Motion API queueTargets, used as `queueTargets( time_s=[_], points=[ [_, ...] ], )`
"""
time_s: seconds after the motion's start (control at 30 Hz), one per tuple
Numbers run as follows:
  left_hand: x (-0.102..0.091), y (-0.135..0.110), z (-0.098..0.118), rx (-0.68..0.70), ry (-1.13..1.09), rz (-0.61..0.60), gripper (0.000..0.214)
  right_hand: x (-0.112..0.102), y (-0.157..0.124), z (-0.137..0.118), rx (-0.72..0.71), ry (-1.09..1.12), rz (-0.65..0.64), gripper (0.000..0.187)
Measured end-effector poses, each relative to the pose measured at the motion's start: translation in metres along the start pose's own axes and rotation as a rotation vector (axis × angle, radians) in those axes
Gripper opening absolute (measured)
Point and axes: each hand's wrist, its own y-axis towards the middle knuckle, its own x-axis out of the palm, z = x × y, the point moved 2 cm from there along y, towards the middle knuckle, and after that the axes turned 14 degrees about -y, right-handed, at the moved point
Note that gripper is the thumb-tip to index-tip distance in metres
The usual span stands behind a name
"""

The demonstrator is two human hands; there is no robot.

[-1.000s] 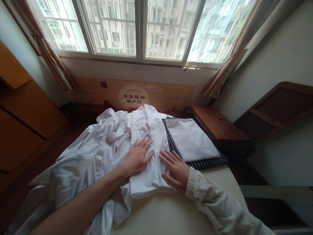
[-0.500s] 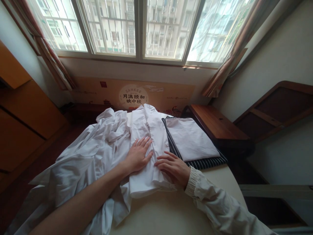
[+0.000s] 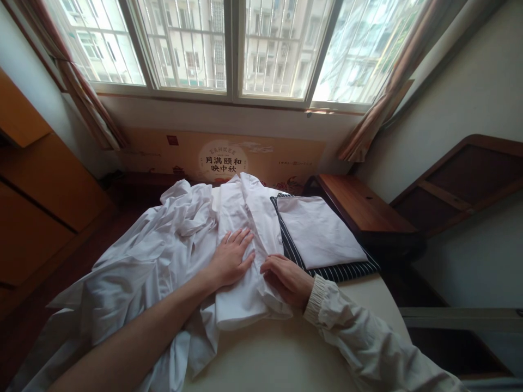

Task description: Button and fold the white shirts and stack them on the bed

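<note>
Ideally, the folded white garment [image 3: 265, 228] should be held steady under the left hand [image 3: 232, 261], laid flat with fingers spread, while its right side is evened lightly, without creases being dragged in. Apart from the left, the right hand [image 3: 288, 279] is curled at that side; whether cloth is pinched cannot be told. The garment is stretched nearward from the tabletop's [image 3: 265, 362] far edge. Counted are two hands, one such garment, one crumpled white heap [image 3: 163, 247] leftward, and, toward the right edge, one plain white cloth [image 3: 321, 231] on one black striped cloth [image 3: 345, 271].
</note>
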Motion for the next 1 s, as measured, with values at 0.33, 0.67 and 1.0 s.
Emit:
queueTargets(
  time_s=[0.33, 0.67, 1.0],
  points=[
    [-0.019, 0.005, 0.01, 0.119, -0.45, 0.028, 0.035, -0.008, -0.006, -0.005, 0.118, -0.235, 0.196, 0.018],
    [-0.015, 0.002, 0.008, 0.262, -0.57, -0.197, 0.018, -0.006, -0.011, -0.002, -0.087, -0.035, 0.038, 0.049],
    [-0.015, 0.002, 0.011, 0.346, -0.42, -0.183, 0.04, -0.011, -0.01, -0.009, -0.152, -0.058, 0.02, 0.019]
  ],
)
